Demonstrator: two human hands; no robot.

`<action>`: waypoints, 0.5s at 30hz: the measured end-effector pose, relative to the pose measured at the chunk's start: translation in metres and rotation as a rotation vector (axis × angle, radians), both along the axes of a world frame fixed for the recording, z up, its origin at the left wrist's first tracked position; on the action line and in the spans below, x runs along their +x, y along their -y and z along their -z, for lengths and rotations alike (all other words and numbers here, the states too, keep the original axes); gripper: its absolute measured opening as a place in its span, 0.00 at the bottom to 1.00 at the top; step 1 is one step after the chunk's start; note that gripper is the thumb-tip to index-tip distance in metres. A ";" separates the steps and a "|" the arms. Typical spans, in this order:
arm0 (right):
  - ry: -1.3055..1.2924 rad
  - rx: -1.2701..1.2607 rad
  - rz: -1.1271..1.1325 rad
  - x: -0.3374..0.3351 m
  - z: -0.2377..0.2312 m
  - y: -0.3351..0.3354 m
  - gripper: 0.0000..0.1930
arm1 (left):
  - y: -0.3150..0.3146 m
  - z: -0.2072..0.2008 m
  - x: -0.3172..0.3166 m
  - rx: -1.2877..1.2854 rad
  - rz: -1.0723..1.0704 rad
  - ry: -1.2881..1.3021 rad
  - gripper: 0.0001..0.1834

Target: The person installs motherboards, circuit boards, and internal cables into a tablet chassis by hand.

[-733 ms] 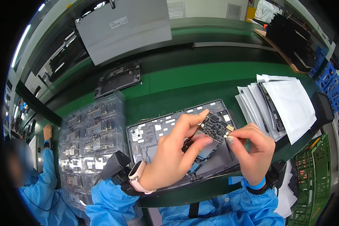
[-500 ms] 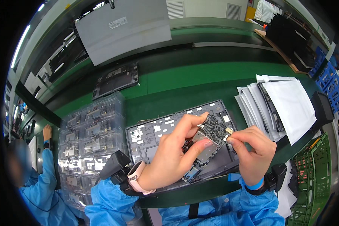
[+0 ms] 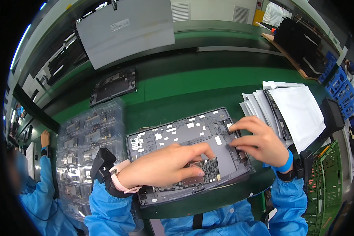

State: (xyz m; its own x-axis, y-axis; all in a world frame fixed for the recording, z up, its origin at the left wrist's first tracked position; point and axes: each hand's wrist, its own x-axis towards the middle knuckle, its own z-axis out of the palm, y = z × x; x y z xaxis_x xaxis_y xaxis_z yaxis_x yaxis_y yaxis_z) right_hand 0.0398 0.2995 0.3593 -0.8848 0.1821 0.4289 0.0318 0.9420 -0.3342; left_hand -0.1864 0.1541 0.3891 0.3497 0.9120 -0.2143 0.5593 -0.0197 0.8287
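A dark grey device housing with several white stickers lies flat in front of me. My left hand is closed on a circuit board, thumb on top, holding it low over the near part of the housing. The far end of the board is partly hidden under that hand. My right hand is at the housing's right side, thumb and forefinger apart around the inner edge. Nothing shows between those fingers.
Clear plastic trays of circuit boards stand at left. Another dark housing lies behind them. White sheets with dark panels are stacked at right, above a green crate. A co-worker's sleeve is at far left.
My right hand has let go of the board's corner and moved up to the housing's right side. My left hand has lowered and turned the board over the near part of the housing.
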 end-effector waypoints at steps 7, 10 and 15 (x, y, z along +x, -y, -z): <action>0.058 0.060 -0.026 -0.006 -0.004 -0.014 0.11 | -0.005 0.000 -0.003 -0.085 0.027 0.017 0.25; 0.103 0.192 -0.034 -0.011 -0.005 -0.015 0.11 | -0.005 0.007 -0.006 -0.039 -0.019 0.090 0.28; 0.052 0.196 -0.093 -0.018 0.001 -0.019 0.07 | -0.009 0.006 -0.005 -0.048 -0.097 0.152 0.31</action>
State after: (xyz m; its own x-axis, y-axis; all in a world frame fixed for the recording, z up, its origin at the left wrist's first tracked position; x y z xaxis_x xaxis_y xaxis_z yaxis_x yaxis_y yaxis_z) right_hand 0.0223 0.3183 0.3587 -0.9156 0.0161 0.4017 -0.0460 0.9885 -0.1444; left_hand -0.1910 0.1633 0.3828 0.2926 0.9329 -0.2099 0.4248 0.0699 0.9026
